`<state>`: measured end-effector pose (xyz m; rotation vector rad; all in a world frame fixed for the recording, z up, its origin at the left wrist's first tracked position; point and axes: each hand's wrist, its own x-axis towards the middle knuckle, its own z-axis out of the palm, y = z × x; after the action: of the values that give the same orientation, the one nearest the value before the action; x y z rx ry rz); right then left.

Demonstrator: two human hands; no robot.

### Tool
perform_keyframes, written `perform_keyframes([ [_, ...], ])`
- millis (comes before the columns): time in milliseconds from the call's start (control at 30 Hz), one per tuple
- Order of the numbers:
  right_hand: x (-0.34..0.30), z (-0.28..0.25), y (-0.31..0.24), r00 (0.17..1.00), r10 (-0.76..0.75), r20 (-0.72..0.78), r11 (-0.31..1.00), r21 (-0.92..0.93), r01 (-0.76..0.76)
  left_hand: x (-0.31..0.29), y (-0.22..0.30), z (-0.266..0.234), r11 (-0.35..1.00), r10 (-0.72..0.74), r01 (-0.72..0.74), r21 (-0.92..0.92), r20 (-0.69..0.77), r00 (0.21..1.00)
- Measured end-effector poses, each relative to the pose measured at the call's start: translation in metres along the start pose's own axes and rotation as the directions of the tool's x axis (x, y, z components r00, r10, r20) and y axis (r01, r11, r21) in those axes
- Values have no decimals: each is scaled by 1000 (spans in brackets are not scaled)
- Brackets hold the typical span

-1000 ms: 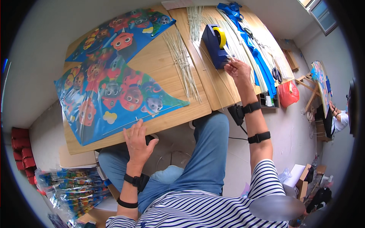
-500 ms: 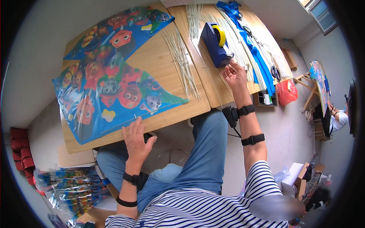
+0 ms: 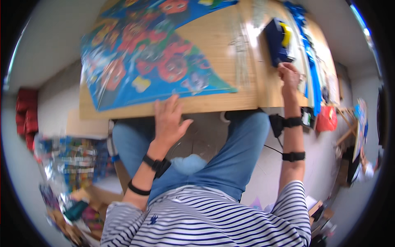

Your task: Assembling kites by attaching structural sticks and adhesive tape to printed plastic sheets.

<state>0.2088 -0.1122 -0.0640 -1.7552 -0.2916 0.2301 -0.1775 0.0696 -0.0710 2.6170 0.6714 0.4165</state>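
A blue plastic sheet [image 3: 152, 61], kite-like and printed with cartoon faces, covers the left of the table. Along its lower edge runs a thin pale rod [image 3: 201, 91]. My left hand [image 3: 168, 119] rests its fingertips at that edge, thumb spread wide, holding nothing. To the right stands a dark blue tape dispenser [image 3: 275, 43] with a yellow roll core [image 3: 286, 35]. At its front end, the fingers of my right hand [image 3: 290, 75] are pinched together at the tape's end; blur nearly hides the tape itself.
Thin pale rods [image 3: 240, 53] lie between sheet and dispenser. Blue ribbon [image 3: 308, 53] stretches along the table's right side. Below hangs a red plastic bag [image 3: 327, 118]. Packaged printed sheets [image 3: 74, 160] are stacked at lower left. Another person [image 3: 364, 169] is at far right.
My view has shifted, so the table sits higher and blurs. My right hand's fingers have closed more tightly at the dispenser's front. My left hand stays by the sheet's lower edge.
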Motion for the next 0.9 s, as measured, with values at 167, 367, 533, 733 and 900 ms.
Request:
perform_keyframes([
  [167,-60,85,-69,798,-23,602,989,-102,106,-7,11,-2,999,2,-1,-44,27,1000],
  [367,-108,220,-76,244,-118,963,777,-63,626,-36,-1,-21,993,-13,12,-118,-12,1000],
  [533,-109,264,-64,45,-20,999,557,-26,830,-36,-17,-23,989,-66,63,-136,-19,998],
  [733,-111,274,-67,18,61,998,493,-45,869,-19,-20,-16,984,-26,25,-174,-4,1000],
  [900,-109,278,-61,26,66,997,481,-55,875,-9,-24,-10,982,34,-40,-183,-35,999],
])
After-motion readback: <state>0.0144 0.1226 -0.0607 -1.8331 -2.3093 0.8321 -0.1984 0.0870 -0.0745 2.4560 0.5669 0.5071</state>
